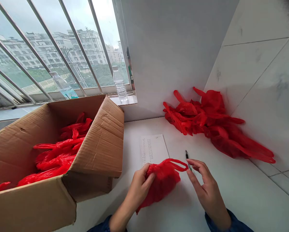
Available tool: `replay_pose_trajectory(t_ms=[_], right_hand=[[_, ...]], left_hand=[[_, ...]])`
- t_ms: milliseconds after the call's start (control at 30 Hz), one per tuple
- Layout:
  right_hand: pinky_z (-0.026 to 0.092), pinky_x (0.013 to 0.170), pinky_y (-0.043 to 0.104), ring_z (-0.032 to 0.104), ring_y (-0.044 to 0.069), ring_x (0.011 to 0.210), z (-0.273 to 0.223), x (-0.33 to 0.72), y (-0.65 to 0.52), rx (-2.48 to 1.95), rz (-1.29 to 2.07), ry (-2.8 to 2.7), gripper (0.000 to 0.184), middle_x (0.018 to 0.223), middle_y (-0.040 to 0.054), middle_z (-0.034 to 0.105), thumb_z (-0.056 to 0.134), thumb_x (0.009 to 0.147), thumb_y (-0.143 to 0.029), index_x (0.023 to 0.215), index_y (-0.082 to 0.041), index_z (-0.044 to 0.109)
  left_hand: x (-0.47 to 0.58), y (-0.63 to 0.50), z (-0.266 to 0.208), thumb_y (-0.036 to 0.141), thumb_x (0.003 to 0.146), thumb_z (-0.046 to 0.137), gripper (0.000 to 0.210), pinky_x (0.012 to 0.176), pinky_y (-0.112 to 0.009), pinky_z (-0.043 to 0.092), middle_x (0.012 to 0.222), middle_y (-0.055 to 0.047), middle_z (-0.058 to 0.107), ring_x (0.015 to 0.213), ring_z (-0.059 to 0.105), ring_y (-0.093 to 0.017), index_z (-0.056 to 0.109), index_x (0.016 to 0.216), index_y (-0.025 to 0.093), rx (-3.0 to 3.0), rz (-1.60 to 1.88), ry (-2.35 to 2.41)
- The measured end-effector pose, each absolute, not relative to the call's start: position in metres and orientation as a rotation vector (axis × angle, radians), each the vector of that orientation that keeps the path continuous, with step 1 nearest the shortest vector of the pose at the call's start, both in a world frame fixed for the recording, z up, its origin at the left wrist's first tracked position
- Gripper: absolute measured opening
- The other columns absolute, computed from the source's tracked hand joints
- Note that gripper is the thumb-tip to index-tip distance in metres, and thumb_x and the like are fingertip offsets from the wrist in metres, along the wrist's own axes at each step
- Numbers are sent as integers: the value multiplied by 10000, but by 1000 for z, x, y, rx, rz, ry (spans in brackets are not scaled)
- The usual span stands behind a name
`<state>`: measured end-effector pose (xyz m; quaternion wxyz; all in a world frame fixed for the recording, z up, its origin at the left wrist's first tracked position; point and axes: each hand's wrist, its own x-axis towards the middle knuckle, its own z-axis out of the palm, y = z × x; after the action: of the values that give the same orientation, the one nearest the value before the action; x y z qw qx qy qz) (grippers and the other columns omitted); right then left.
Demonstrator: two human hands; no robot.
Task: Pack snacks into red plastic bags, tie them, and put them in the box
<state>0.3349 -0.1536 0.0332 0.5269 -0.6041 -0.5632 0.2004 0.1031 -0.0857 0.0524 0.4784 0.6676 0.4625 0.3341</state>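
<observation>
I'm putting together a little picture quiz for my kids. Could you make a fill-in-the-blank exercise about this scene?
1. The left hand holds a bag coloured ____.
2. The cardboard box stands to the ____ of that bag.
3. On the table, close to the right hand, lies a black ____.
4. At the window there are two clear plastic ____.

Missing words: red; left; pen; bottles.
</observation>
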Motion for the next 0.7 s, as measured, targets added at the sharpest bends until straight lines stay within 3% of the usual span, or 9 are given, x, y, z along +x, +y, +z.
replay_pose_trajectory(t_ms=[100,200,300,433,700], right_hand=[[507,1023,466,530,277,1305,10,333,-162,-1420,822,-1111,463,1456,102,506,543,986,-494,1401,-296,482],[552,942,506,584,309,1258,-8,315,-164,-1179,1222,-940,672,1469,143,507,652,910,-549,1479,-307,389],[549,937,507,636,316,1187,-5,292,-161,-940,1491,-821,650,1374,145,604,727,850,-555,1389,-266,507],[548,946,468,647,314,1168,18,276,-160,-929,1476,-673,544,1299,111,668,760,817,-543,1248,-241,623],[545,962,474,646,318,1176,23,277,-159,-900,1453,-646,529,1297,110,677,776,820,-491,1254,-232,616]], left_hand=[[108,-88,58,445,951,532,296,631,-244,439,776,-12,635,683,555,-149,590,859,170,1406,845,1045],[114,-91,63,512,974,494,391,703,-295,526,911,-73,713,758,656,-189,611,1084,155,1234,837,974],[117,-93,65,487,933,612,410,698,-302,554,921,-88,742,758,704,-208,607,1168,151,939,846,898],[117,-93,64,421,839,772,400,725,-290,569,879,-67,761,762,732,-212,644,1109,155,645,895,819],[116,-91,62,438,860,733,378,730,-329,592,957,-102,769,771,744,-234,652,1091,149,709,911,845]])
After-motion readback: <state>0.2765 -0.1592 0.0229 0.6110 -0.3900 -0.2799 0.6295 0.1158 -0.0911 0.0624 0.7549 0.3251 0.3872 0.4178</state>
